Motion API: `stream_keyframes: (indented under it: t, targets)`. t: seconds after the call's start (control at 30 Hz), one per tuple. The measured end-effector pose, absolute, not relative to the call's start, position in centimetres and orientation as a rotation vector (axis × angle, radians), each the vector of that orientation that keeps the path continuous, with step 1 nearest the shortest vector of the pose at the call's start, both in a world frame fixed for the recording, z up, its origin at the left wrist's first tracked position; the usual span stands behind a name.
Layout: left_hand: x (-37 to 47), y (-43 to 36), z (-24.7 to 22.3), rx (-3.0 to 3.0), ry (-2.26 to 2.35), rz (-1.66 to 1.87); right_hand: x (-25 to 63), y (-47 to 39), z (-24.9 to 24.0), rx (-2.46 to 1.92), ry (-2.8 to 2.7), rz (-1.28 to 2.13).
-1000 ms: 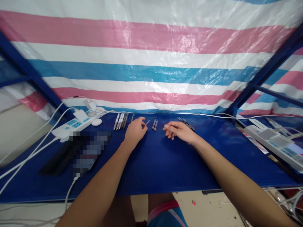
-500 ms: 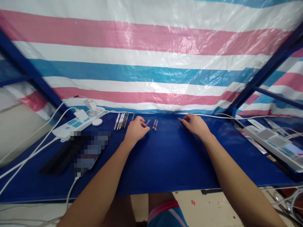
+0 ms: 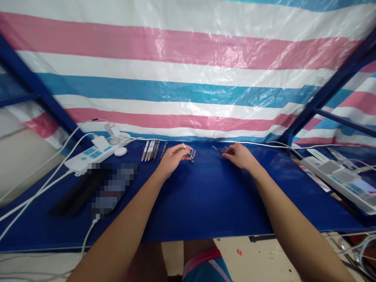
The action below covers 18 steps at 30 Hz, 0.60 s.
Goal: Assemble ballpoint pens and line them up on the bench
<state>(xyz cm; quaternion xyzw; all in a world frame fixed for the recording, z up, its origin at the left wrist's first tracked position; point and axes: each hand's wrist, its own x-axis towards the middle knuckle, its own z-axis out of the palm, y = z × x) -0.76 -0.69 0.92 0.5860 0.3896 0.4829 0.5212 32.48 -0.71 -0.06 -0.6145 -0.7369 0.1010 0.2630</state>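
My left hand [image 3: 174, 157] pinches a slim, pale pen part [image 3: 189, 152], probably a clear barrel, slanted between thumb and fingers. Right behind it are small see-through pen pieces [image 3: 194, 153] lying on the blue tabletop [image 3: 205, 199]; the fingers partly cover them. My right hand [image 3: 239, 155] is closed at the fingertips on a thin, dark pen refill [image 3: 217, 150] that points left. Another thin tip [image 3: 226, 148] shows behind its fingers, mostly hidden. Left of my left hand, several white and dark pens [image 3: 150, 151] lie side by side, with one dark pen [image 3: 163, 149] a little apart.
A white power strip [image 3: 94, 153] with plugs and cables stands at the left, near a round white disc [image 3: 120, 151]. A phone [image 3: 114, 190] on a cable lies before it. Another power strip [image 3: 342, 182] is at the right. Striped sheeting [image 3: 188, 90] hangs behind.
My left hand has shifted right, bringing the slim pen part over the small clear pieces. The dark refill in my right hand now sticks out farther left.
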Motion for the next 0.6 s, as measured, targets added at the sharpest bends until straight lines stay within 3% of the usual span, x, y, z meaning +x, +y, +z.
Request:
stream_keyframes:
  t: [0.23,0.6]
  targets:
    - [-0.6,-1.0,1.3,1.265,0.766,1.101,29.3,-1.6,0.9,-1.177,-1.839,0.762]
    - [-0.7,-1.1,0.0,1.767,0.907,1.006,27.6,-2.6,1.2,-1.013,-1.719,0.833]
